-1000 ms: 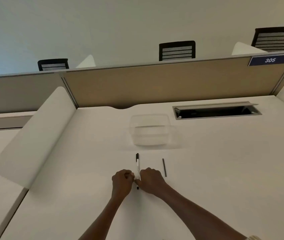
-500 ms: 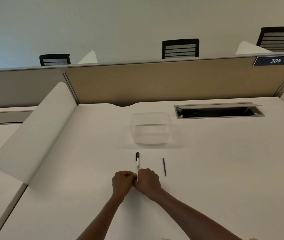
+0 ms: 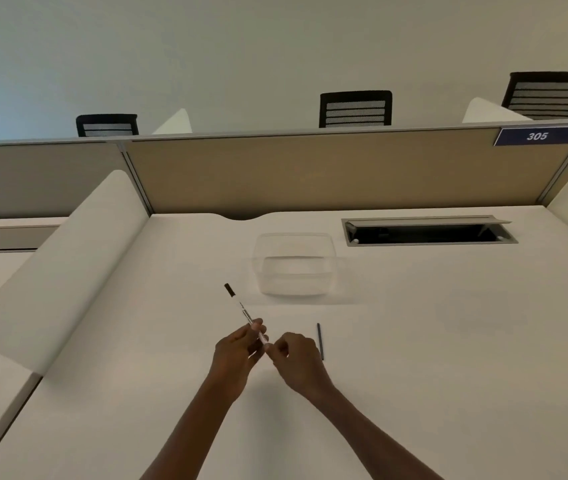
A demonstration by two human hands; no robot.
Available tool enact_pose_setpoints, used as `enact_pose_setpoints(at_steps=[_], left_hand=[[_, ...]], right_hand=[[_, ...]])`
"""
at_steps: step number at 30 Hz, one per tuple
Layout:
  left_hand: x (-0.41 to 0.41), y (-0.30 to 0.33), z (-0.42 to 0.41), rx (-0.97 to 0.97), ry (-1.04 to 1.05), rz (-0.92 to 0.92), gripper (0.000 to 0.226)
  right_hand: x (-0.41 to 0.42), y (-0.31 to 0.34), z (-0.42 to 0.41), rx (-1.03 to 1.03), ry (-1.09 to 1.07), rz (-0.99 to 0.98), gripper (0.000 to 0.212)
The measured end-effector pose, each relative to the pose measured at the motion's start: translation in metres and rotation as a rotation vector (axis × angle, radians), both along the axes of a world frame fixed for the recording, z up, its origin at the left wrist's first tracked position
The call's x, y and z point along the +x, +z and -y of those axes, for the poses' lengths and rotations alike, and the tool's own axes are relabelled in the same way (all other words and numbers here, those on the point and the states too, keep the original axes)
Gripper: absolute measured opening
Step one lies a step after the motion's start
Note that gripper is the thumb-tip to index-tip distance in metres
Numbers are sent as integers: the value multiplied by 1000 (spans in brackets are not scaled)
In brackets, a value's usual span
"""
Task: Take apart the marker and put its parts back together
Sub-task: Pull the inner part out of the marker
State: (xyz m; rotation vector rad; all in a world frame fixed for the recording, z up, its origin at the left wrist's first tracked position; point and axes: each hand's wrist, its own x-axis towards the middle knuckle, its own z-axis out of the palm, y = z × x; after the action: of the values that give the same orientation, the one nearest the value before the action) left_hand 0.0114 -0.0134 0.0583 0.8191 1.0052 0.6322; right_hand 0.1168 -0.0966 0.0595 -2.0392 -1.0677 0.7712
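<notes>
A slim white marker (image 3: 239, 305) with a black cap at its far end is tilted up to the left above the desk. My left hand (image 3: 239, 348) grips its barrel near the lower end. My right hand (image 3: 293, 355) has curled fingers at the marker's near end and pinches something small there that I cannot make out. A thin dark rod (image 3: 320, 341), the marker's inner part, lies on the white desk (image 3: 414, 341) just right of my right hand.
A clear plastic container (image 3: 294, 265) stands beyond the hands. An open cable slot (image 3: 428, 232) sits at the back right. A beige partition (image 3: 310, 174) closes the desk's far side, and a white side divider (image 3: 64, 258) stands on the left.
The marker was upright between both fists close together. Now its capped end leans left, my left hand holds the barrel, and my right hand has drawn slightly away at the near end.
</notes>
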Motion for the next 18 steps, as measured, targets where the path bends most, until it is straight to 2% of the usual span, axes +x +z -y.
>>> enact_pose_setpoints(at_steps=[4,7,9,12,14,18], left_hand=[[-1,21,0,-30,-52,57,27],[-3,38,5,-94,-106,135,28],[-4,47,8,-116,-136,186,28],[-1,59,9,-122,-161,263,26],[0,64,6,-101,-169,295,26],[3,69,2,37,-143,251,23]], right_hand=[[7,26,14,-51,77,-729,39],[9,36,21,-24,82,-1142,37],[9,43,22,-13,80,-1335,36],[13,51,21,24,94,-1508,35],[15,57,19,55,109,-1544,31],[16,67,15,58,-10,-1317,29]])
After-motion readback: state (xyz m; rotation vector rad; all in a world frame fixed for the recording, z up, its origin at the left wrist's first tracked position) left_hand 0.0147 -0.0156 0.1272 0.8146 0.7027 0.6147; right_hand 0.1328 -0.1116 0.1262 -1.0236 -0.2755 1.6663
